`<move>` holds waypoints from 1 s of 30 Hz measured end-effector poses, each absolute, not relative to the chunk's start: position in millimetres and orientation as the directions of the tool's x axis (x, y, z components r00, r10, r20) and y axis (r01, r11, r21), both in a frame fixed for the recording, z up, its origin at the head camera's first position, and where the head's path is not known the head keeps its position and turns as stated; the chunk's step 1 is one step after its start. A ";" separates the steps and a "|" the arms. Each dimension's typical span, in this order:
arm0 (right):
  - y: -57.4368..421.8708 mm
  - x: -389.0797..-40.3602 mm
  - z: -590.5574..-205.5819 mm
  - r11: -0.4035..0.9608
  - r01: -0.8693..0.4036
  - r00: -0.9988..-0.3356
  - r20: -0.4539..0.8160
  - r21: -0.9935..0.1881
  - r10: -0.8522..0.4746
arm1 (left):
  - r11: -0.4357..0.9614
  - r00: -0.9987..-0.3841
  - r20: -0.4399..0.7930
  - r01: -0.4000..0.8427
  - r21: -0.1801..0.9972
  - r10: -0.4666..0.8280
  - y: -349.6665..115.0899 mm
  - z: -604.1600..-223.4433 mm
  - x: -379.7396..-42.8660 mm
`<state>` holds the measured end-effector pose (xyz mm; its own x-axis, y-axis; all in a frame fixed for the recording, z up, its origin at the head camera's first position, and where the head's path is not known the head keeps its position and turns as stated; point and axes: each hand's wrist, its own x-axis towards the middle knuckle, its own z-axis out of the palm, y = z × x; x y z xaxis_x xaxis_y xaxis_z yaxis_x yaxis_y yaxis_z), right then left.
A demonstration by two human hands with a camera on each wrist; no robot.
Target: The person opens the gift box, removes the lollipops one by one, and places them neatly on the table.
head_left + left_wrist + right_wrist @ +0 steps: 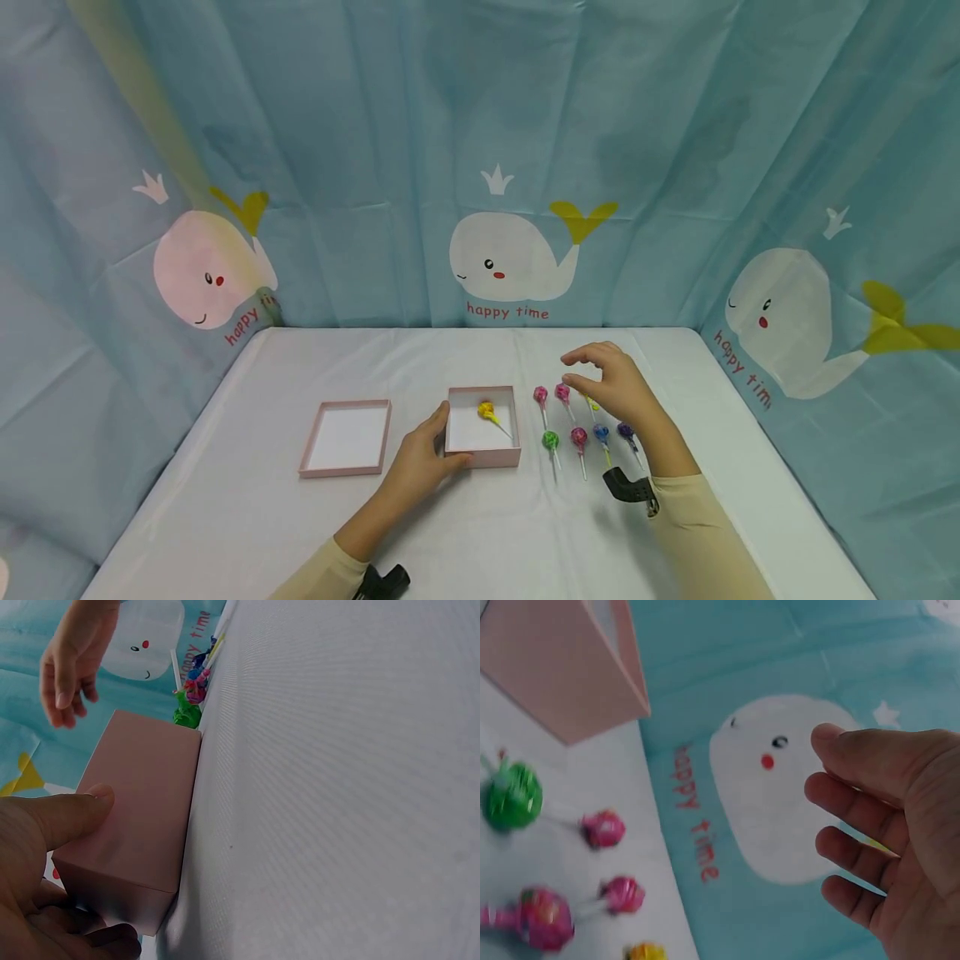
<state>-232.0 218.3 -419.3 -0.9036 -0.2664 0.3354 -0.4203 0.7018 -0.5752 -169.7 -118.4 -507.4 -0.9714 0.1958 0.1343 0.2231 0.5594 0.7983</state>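
My left hand [422, 457] holds the near left corner of an open pink box [483, 458], thumb against its front wall and fingers along the left side. Inside the box lies one yellow lollipop [487, 411]. My right hand [617, 385] hovers over the far end of two rows of lollipops, fingers loosely bent, thumb apart, nothing held. Those lollipops include a green one [551, 440], a blue one [601, 432], a purple one [626, 431] and pink ones, such as the near pink lollipop [579, 437]. A yellow one is partly hidden behind the right hand.
A shallow pink-edged box lid [347, 437] lies left of the box, its white inside facing up. All of this is on a table with a white cloth [225, 533]. Blue curtains [360, 150] printed with whales hang at the back and both sides.
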 end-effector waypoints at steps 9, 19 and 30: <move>161.1 -242.5 -409.8 0.702 -0.455 -0.890 0.250 -0.548 -0.381 | 0.561 -0.974 0.127 0.212 0.800 0.187 -118.0 -506.3 -170.5; 118.0 -252.5 -426.5 0.736 -0.458 -0.880 0.136 -0.499 -0.455 | 0.563 -0.970 0.147 0.233 0.793 0.194 -118.9 -507.0 -172.9; 95.0 -254.5 -454.4 0.771 -0.437 -0.881 0.047 -0.463 -0.471 | 0.542 -0.969 0.146 0.234 0.807 0.201 -119.6 -505.0 -171.0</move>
<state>-254.5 95.0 -454.4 -0.8809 -0.4710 0.0469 -0.4369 0.7711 -0.4631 -171.0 -119.6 -505.0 -0.9686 0.2011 0.1463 0.2345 0.5418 0.8072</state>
